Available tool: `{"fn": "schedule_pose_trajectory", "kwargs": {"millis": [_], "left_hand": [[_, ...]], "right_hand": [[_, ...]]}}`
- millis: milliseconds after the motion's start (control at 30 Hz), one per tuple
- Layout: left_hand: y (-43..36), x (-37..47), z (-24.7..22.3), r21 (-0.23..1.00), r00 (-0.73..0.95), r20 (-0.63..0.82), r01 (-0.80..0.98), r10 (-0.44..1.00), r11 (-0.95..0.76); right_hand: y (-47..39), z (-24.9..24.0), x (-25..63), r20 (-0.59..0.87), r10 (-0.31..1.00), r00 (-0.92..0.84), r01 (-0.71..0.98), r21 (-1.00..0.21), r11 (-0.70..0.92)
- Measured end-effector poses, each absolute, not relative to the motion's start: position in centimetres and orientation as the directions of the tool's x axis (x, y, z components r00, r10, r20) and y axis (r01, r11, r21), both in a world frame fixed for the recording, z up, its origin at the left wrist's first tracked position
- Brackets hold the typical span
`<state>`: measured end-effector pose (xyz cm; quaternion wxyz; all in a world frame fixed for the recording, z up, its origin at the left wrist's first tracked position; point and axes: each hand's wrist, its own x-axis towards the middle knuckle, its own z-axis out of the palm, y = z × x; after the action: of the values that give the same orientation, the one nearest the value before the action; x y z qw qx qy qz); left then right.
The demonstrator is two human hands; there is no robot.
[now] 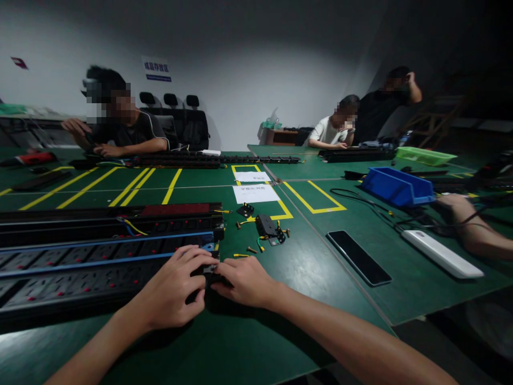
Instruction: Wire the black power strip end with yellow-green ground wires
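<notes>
Long black power strips with rows of sockets and red dots lie side by side at the left. My left hand (180, 286) is closed over the right-hand end of the nearest power strip (100, 283), fingers on top and thumb curled below. My right hand (244, 280) meets it there, its thumb and fingertips pinched at a small dark part (209, 270) at the strip's end. The fingers hide most of that part. Just beyond my hands lie a loose black socket module (266, 226) with yellow-green wire ends, a black bracket (246, 210) and small brass-coloured pieces (251, 249).
A black phone (358, 258) and a white power bank (442, 254) lie right on the green table. Behind them stand a blue bin (396, 186), black cables and another person's arm (476, 230). Paper labels (256, 193) lie mid-table. Several people are across the table.
</notes>
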<state>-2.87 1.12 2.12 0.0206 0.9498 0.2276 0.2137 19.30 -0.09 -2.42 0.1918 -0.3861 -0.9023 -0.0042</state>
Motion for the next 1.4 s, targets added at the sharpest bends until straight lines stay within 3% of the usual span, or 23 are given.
{"fn": "schedule_pose_trajectory", "kwargs": {"millis": [933, 1033, 1233, 1400], "left_hand": [[1.1, -2.9, 1.8, 0.139, 0.788, 0.442, 0.412, 0.429, -0.9], [1.1, -2.9, 1.8, 0.139, 0.786, 0.448, 0.41, 0.426, -0.902], [1.0, -3.0, 2.0, 0.113, 0.786, 0.455, 0.414, 0.418, -0.903], [1.0, -3.0, 2.2, 0.109, 0.802, 0.42, 0.419, 0.424, -0.901]], "right_hand": [[-0.5, -1.9, 19.0, 0.392, 0.681, -0.619, 0.704, -0.106, 0.702], [-0.6, -1.7, 19.0, 0.46, 0.697, -0.55, 0.713, -0.178, 0.679], [-0.2, -2.0, 19.5, 0.667, 0.711, -0.223, 0.555, -0.512, 0.655], [0.2, -1.7, 20.0, 0.614, 0.78, -0.119, 0.455, -0.665, 0.593]]}}
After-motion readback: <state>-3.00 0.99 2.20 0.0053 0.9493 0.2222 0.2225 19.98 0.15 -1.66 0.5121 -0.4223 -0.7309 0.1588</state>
